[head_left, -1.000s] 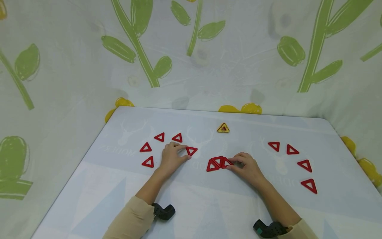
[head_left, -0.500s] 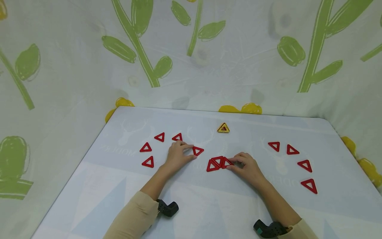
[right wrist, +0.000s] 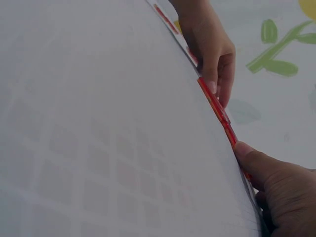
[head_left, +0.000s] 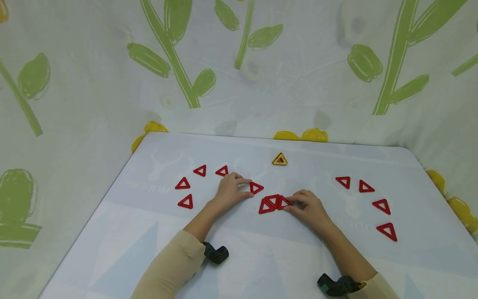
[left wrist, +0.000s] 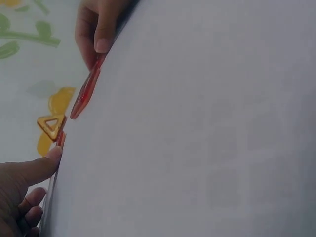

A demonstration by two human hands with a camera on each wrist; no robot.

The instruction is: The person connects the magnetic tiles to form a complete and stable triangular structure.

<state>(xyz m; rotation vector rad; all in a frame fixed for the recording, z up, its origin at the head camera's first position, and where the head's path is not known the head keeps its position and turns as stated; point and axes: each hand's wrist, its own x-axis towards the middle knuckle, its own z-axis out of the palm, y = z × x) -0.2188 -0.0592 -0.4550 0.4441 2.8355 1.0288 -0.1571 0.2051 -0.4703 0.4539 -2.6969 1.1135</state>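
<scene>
In the head view my left hand (head_left: 231,192) pinches a loose red triangular tile (head_left: 252,189) between thumb and forefinger, flat at the tabletop. This tile is just left of and behind three red triangular tiles (head_left: 267,206) that sit edge to edge, with a small gap between. My right hand (head_left: 310,211) pinches the rightmost tile of that row (head_left: 280,204). In the left wrist view the left thumb (left wrist: 42,168) presses its tile's edge. From the right wrist, my right thumb (right wrist: 254,158) is on the row, seen edge-on.
Several single red triangles (head_left: 182,183) lie in an arc at the left, one partly behind the left hand. Several more (head_left: 381,206) curve along the right side. A yellow triangle (head_left: 280,159) lies near the far edge of the table (head_left: 239,265), before a leaf-patterned cloth wall (head_left: 298,91).
My left hand has slid rightward across the table with its red triangular tile, closer to the row of three. The right hand and the row have stayed in place.
</scene>
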